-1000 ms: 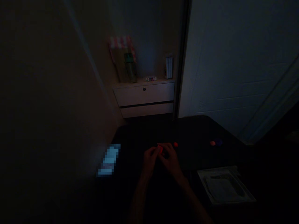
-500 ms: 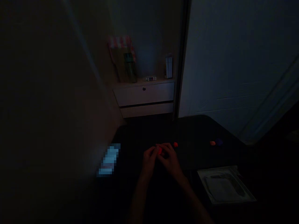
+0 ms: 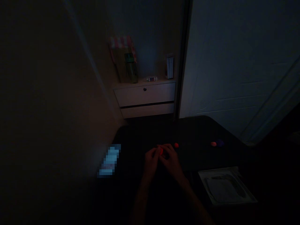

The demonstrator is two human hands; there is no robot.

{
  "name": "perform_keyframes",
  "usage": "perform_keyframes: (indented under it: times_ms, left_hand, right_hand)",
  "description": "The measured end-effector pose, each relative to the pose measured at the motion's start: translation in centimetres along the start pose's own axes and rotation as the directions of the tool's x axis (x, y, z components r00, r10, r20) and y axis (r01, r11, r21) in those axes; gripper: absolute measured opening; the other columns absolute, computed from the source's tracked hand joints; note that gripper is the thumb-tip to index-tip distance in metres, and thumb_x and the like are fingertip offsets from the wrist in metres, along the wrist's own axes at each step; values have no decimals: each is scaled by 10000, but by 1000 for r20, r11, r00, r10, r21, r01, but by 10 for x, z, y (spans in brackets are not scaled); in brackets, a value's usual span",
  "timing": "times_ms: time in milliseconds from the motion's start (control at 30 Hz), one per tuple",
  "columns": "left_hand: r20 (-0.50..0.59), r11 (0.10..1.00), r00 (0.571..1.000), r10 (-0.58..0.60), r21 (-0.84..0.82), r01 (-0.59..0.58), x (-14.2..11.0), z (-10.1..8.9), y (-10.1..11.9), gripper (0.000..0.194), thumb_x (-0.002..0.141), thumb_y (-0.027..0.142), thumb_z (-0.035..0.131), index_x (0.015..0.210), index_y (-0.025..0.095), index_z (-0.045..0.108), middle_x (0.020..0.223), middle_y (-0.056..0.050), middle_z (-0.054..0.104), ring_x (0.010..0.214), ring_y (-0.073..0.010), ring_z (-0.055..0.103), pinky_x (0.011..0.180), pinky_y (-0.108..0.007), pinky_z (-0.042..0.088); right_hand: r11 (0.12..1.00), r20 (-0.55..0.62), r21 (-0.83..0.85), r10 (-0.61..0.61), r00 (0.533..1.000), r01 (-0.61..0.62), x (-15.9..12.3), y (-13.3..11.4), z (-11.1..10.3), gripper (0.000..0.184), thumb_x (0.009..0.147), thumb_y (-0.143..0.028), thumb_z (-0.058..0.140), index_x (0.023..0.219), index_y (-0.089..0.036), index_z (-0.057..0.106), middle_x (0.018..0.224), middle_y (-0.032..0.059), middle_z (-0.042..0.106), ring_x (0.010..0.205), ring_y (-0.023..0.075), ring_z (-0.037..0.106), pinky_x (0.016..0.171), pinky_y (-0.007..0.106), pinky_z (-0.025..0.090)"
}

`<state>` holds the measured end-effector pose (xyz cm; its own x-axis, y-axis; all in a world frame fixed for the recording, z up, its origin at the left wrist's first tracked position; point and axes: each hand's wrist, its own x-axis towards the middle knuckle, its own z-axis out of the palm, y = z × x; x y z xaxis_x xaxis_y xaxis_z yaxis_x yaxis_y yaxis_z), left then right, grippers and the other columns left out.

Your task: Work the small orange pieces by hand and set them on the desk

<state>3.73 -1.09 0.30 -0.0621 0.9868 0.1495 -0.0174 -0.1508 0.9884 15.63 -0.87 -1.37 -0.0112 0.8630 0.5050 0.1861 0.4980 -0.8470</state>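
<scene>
In dim light, a small red lump [image 3: 161,151] that looks soft, perhaps clay, is pinched between my two hands over the dark table. My left hand [image 3: 151,158] has its thumb and fingers closed on the lump's left side. From the right, my right hand [image 3: 170,157] grips the same lump with bent fingers. Part of it is hidden behind the fingertips. Just beyond my right hand lies a second, smaller red lump [image 3: 176,145]. Farther right, an orange-pink lump [image 3: 213,144] rests beside a dark purple one [image 3: 220,143].
The black table [image 3: 192,131] has rounded far corners. A lit, pixelated screen [image 3: 109,161] is at its left edge. A flat pale packet [image 3: 226,186] lies at the right front. Behind stands a drawer cabinet [image 3: 146,95] with a green bottle [image 3: 131,67] on top.
Both hands keep hold of the red lump and have shifted very slightly to the right. The other lumps stay where they were.
</scene>
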Motion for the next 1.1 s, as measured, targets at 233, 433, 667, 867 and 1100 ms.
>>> perform_keyframes:
  times_ms: [233,433,667,867,1100]
  left_hand:
    - [20,1000,1000,-1,-22,2,0,0,-1,376,875,510,655,796,154,749,740,-50,719,731,-199,650,686,-275,472]
    - [1,999,1000,-4,-45,4,1,1,-2,317,854,470,682,801,163,738,764,-40,724,758,-199,654,711,-278,472]
    - [7,999,1000,10,-39,-10,-2,1,0,295,874,451,663,803,172,727,735,-27,714,753,-195,651,727,-279,465]
    - [-18,999,1000,0,-32,0,-2,1,1,297,851,456,676,765,175,720,716,-11,689,730,-182,628,706,-266,455]
    - [-26,1000,1000,10,-17,-10,-1,1,0,304,856,451,658,739,173,701,697,-2,661,707,-173,601,689,-259,448]
  right_hand:
    - [1000,-17,9,10,1000,-9,-1,-3,1,317,853,-204,678,1158,-271,738,1072,64,635,994,226,655,832,335,561]
    - [999,-89,23,33,996,-31,0,-7,-1,309,853,-225,675,1158,-253,714,1097,71,655,1006,233,650,849,350,555]
    - [1000,-104,-7,11,995,-12,0,-8,-1,341,833,-220,691,1171,-255,717,1097,67,664,993,231,654,874,361,547]
    - [1000,-92,-11,28,995,-29,0,-12,-1,321,858,-241,676,1175,-256,727,1086,68,660,979,225,661,832,338,562]
    - [998,-85,-59,11,996,-16,0,-13,-2,265,847,-223,685,1106,-247,738,1055,71,673,972,241,663,854,366,551]
